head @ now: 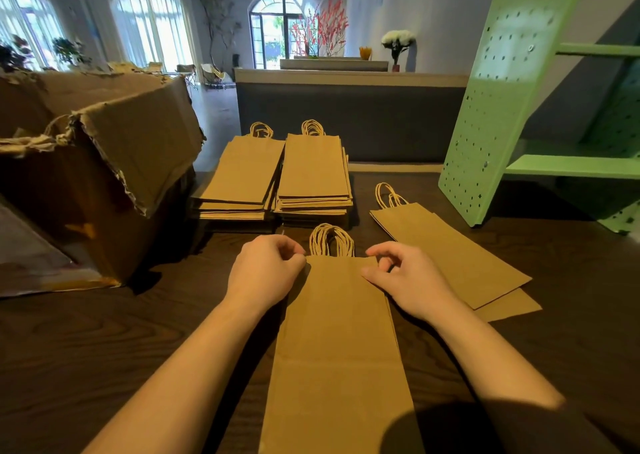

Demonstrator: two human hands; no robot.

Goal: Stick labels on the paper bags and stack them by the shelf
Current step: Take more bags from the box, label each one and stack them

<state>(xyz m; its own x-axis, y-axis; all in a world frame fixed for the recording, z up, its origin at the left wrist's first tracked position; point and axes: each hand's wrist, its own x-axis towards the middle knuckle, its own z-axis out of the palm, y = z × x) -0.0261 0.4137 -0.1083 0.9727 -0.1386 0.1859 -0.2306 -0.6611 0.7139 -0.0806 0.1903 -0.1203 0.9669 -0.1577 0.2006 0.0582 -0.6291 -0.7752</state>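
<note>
Plain kraft-brown paper bags [339, 349], their twisted handles [330, 240] the same tan, lie on a dark brown table [104, 349] with wavy wood grain, with a duller brown cardboard box [104, 176] at its left edge and a pale green shelf [502, 107] patterned with rows of small holes at its far right corner.

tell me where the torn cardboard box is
In the head view the torn cardboard box sits on the left of the dark wooden table, right beside the left stack of paper bags.
</note>
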